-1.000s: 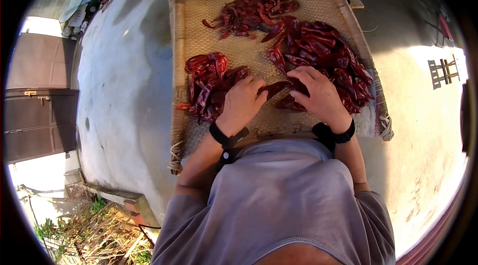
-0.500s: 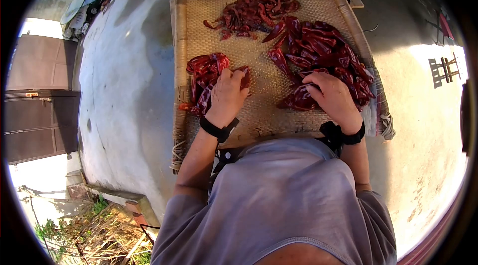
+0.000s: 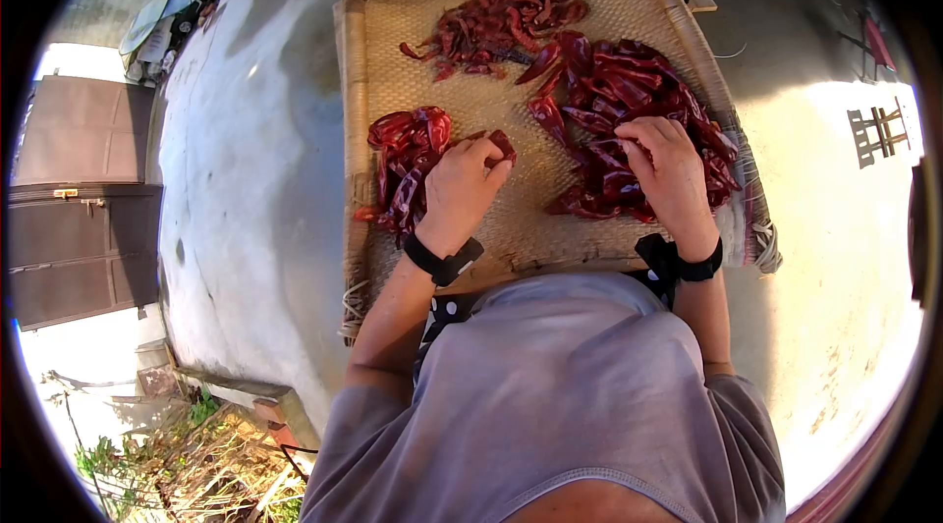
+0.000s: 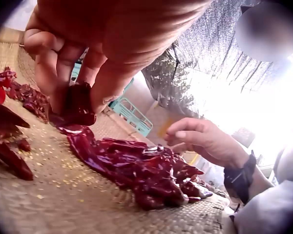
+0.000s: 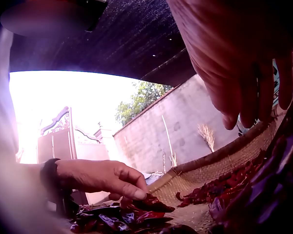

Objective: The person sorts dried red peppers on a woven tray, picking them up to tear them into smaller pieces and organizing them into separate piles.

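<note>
My left hand pinches a dark red dried chili pepper between thumb and fingers, close over the woven tray. Just beside it lies the left pile of glossy dried chilies. Over the larger right pile hovers my right hand, its fingers loosely bent and nothing visible between them. In the right wrist view, that hand's fingers hang relaxed above the peppers.
The shallow woven tray has a raised rim and scattered pale seeds. A third heap of smaller, shriveled chilies lies at its far end. A teal plastic crate stands beyond it; a small stool is off right.
The hands were close together near the middle, then parted. My left hand went to the left pile, then came slightly right with a chili; my right hand shifted right over its pile.
</note>
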`<act>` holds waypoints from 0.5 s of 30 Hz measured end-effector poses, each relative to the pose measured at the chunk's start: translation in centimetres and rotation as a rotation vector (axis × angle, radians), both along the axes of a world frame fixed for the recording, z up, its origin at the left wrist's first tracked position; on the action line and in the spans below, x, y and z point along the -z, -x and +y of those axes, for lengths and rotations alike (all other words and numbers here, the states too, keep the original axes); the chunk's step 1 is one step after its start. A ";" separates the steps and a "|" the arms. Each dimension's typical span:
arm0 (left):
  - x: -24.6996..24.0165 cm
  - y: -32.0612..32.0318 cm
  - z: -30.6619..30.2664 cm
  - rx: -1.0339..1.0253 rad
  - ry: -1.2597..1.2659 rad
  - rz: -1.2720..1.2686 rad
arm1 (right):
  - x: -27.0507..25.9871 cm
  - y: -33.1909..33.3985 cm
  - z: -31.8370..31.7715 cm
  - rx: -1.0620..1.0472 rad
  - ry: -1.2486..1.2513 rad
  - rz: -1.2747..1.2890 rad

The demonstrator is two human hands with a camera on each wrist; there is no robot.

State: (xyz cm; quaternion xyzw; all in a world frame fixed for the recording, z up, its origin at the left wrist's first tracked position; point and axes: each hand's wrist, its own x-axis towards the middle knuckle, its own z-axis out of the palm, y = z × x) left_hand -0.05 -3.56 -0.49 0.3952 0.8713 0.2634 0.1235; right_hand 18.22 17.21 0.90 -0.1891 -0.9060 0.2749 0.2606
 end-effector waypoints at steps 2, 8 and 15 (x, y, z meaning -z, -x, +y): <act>0.6 -1.4 1.0 0.061 -0.011 0.108 | -0.1 0.2 -0.2 -0.011 0.004 0.002; 1.1 -5.0 3.7 0.090 0.124 -0.051 | 0.4 0.3 -0.7 -0.059 0.038 -0.027; 2.6 1.4 0.4 0.002 0.305 0.283 | 0.8 0.3 -0.6 -0.081 0.014 -0.005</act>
